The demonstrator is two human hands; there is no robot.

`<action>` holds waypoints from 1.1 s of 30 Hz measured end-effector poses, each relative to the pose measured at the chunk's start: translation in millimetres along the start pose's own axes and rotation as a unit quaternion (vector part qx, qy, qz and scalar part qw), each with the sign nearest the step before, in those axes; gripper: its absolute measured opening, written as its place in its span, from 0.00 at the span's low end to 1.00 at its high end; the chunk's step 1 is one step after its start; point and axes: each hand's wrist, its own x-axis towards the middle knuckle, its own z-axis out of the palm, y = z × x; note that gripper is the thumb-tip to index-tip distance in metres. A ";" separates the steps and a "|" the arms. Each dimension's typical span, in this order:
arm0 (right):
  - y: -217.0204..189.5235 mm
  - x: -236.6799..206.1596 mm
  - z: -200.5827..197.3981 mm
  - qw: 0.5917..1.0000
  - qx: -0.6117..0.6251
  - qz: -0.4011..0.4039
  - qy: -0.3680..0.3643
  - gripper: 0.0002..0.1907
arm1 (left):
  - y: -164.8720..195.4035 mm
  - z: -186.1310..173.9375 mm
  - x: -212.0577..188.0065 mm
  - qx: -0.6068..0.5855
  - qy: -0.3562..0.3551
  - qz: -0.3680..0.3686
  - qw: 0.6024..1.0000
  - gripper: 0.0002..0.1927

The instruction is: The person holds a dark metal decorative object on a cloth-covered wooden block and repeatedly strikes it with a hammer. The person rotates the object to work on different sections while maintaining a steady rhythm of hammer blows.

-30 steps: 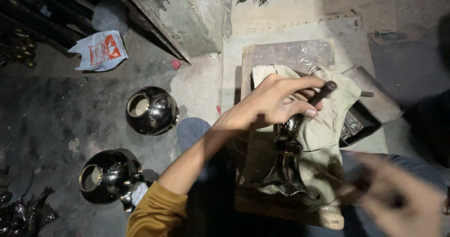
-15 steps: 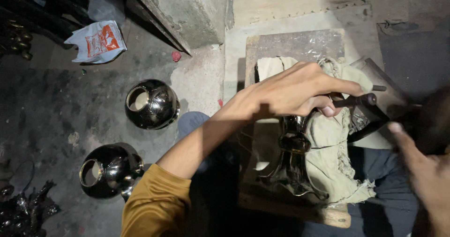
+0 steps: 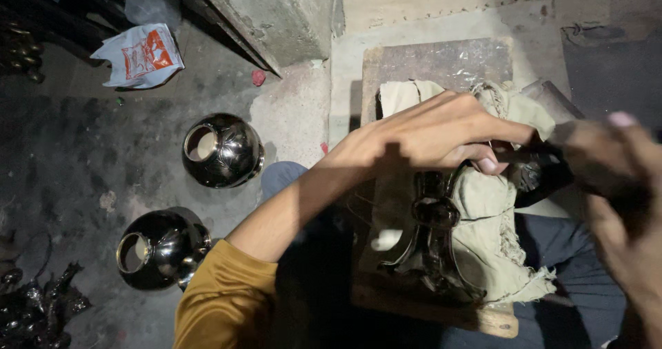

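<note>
The left hand [image 3: 434, 132] reaches across from the lower left, its fingers [image 3: 483, 163] curled and pressed together around the near end of a dark tool [image 3: 534, 166]; the sleeve behind it is mustard yellow. The right hand [image 3: 614, 197] comes in from the right edge, blurred and in shadow, closed about the far part of the same tool, though how its fingers lie I cannot tell. Beneath both hands a dark shiny metal piece [image 3: 431, 245] with a narrow waist lies on a pale olive cloth [image 3: 493, 218]; the cloth is spread over a wooden board [image 3: 441, 63] that rests across the person's lap, its frayed edge hanging at the lower right. On the grey floor [image 3: 83, 149] to the left stand two round black metal pots, one [image 3: 222, 150] near the board and the other [image 3: 160, 249] just beside the yellow sleeve; a white and orange plastic bag [image 3: 138, 54] lies well apart at the upper left.
</note>
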 end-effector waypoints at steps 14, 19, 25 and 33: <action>-56.2 39.8 -21.9 0.999 0.040 0.002 0.004 0.31 | -28.1 35.2 -31.1 0.104 0.171 0.124 0.972 0.18; -67.3 69.0 -30.0 0.999 0.011 -0.035 -0.028 0.33 | -9.5 45.9 -40.5 0.117 0.270 0.086 0.952 0.13; -97.6 105.0 -49.9 0.979 -0.117 -0.109 -0.129 0.36 | 34.0 49.2 -52.8 0.105 0.340 -0.044 0.934 0.17; -151.0 135.5 -75.6 0.957 -0.150 -0.136 -0.206 0.39 | 57.6 50.7 -51.5 0.166 0.376 -0.144 0.900 0.05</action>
